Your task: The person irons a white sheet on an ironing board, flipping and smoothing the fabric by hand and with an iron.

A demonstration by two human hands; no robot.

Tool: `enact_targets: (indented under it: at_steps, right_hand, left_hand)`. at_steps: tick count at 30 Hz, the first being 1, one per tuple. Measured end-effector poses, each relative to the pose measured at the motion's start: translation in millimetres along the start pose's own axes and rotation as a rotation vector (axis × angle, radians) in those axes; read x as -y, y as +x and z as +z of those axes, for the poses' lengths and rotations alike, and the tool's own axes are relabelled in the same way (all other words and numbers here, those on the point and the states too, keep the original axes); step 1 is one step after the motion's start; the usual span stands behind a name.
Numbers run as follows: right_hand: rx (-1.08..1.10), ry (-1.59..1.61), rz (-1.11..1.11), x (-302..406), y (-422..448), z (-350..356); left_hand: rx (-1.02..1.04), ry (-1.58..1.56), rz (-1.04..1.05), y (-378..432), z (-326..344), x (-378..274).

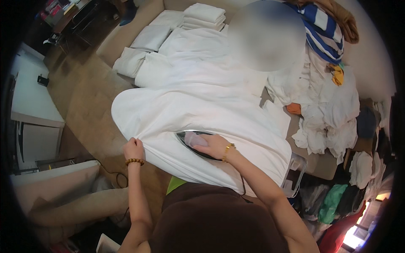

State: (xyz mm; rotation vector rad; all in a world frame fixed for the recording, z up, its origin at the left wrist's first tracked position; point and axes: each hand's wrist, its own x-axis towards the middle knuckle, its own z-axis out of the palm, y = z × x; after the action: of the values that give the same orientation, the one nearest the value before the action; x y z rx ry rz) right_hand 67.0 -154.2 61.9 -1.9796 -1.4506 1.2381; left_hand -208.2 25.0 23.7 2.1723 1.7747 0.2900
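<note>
A white cloth (196, 107) lies spread over an ironing board, its near edge hanging towards my body. At the cloth's left near edge, my left hand (134, 148) pinches a fold and draws it taut, with creases running from the fingers. My right hand (213, 146) grips the handle of a clothes iron (201, 151), which rests on the cloth with its pointed tip to the left. A cord hangs below my right wrist. The iron's soleplate and the board's surface are hidden.
Folded white cloths (204, 15) are stacked on a beige sofa (110, 41) beyond the board. Crumpled white laundry (329, 104) and a blue-and-white striped cloth (326, 31) lie at the right. A clear plastic bin (295, 174) stands beside the board's right end. A cable (121, 178) lies on the floor at left.
</note>
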Motion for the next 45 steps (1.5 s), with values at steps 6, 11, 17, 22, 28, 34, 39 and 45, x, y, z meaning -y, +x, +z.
enact_targets:
  at_steps: [6,11,17,22,28,34,39,45]
  right_hand:
    - [-0.121,0.080,0.238,-41,-97,-7]
    - [-0.497,0.183,0.376,-157,-256,15]
    - [-1.038,0.561,0.816,-218,-409,26]
    - [-1.124,0.627,0.768,-292,-443,14]
    - [-1.032,0.744,0.731,-326,-434,-1]
    - [-1.083,0.782,0.572,-350,-442,16]
    - [-1.351,-0.193,0.658,-349,-454,33]
    - [-1.915,-0.197,0.600,-218,-388,134]
  left_hand:
    - [0.009,-0.189,0.568,-71,48,-102]
    - [0.627,-0.241,1.368,-215,107,-204]
    - [0.623,0.283,1.551,-325,162,-223]
    - [0.910,0.298,1.116,-366,139,-245]
    - [1.554,-0.321,1.269,-419,142,-247]
    - [1.794,-0.532,1.255,-420,150,-239]
    - [1.643,-0.672,1.316,-394,155,-175]
    - [1.915,-0.093,0.454,-235,104,-9]
